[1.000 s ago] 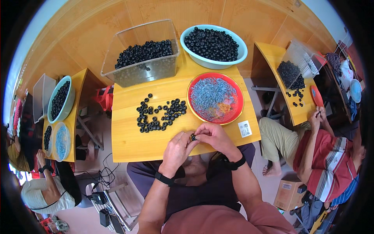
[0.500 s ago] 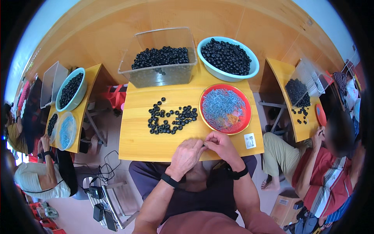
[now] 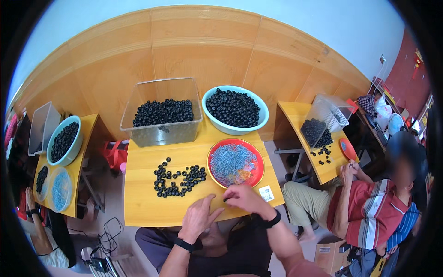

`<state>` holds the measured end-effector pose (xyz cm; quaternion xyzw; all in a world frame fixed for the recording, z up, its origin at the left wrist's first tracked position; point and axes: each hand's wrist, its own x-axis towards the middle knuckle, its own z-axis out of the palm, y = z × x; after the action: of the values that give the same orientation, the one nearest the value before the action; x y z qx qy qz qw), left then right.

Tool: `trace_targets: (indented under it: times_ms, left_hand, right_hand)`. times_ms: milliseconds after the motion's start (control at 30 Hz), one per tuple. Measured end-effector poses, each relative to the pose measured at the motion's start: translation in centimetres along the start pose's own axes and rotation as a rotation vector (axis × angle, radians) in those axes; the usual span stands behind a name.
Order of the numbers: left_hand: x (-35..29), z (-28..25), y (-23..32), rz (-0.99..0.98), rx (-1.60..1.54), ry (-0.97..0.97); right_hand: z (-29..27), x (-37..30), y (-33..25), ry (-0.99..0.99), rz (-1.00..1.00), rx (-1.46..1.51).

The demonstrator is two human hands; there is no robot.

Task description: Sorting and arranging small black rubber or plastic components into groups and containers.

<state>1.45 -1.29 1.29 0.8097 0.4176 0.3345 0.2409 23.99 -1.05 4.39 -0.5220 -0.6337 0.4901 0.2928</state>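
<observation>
Left hand (image 3: 197, 219): released, fingers spread, at near edge of bench (image 3: 138, 210). Right hand (image 3: 242, 199): pinching small black bead (image 3: 226, 200), near side of red dish (image 3: 260, 171).

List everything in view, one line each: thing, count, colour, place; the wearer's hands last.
Tables: three, yellow, centre, left, right
Bins: three, clear, one per table
Basins: two, pale blue, centre and left tables
Rounded pieces: uncountable, black, in containers and loose
Red dishes: two, centre and right tables
Small pieces: uncountable, mostly blue, in dishes
Label: one, white, centre table
Bag: one, red, left of centre table
Co-workers: at least two, left and right
Wristbands: two, black, wearer's wrists
Left hand: one, bare, table's front edge
Right hand: one, bare, pinching something dark
</observation>
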Motion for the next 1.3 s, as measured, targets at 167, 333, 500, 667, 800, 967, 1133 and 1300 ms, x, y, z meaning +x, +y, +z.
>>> trace_targets:
  times_ms: [167, 333, 500, 667, 800, 967, 1133, 1300]
  left_hand:
    - [-0.4, 0.5, -0.3, 0.047, 0.020, 0.012]
    - [-0.4, -0.2, -0.9, 0.068, 0.023, 0.015]
    - [0.8, 0.0, -0.6, 0.106, 0.041, 0.016]
    - [0.1, 0.2, -1.4, 0.146, 0.021, 0.022]
    - [-0.3, 1.7, -1.8, 0.096, -0.026, 0.130]
    - [-0.3, 1.5, -1.6, -0.091, -0.063, 0.441]
    - [0.1, 1.0, -1.6, -0.260, -0.159, 0.468]
    - [0.1, 0.9, -1.6, -0.192, -0.205, 0.410]
  right_hand:
    - [-8.6, 3.8, -6.9, 0.338, -0.122, -0.043]
    - [-9.5, 7.4, -9.5, 0.734, -0.297, -0.027]
    - [-2.5, 5.0, -6.0, 0.426, -0.183, -0.357]
    - [4.2, 6.1, -2.9, 0.464, -0.436, -0.675]
    - [6.1, 7.9, -2.1, 0.468, -0.466, -1.015]
    - [6.8, 7.5, -1.9, 0.417, -0.460, -1.263]
    - [7.1, 6.3, -2.0, 0.372, -0.482, -1.223]
    - [7.0, 4.2, -1.7, 0.436, -0.414, -0.794]
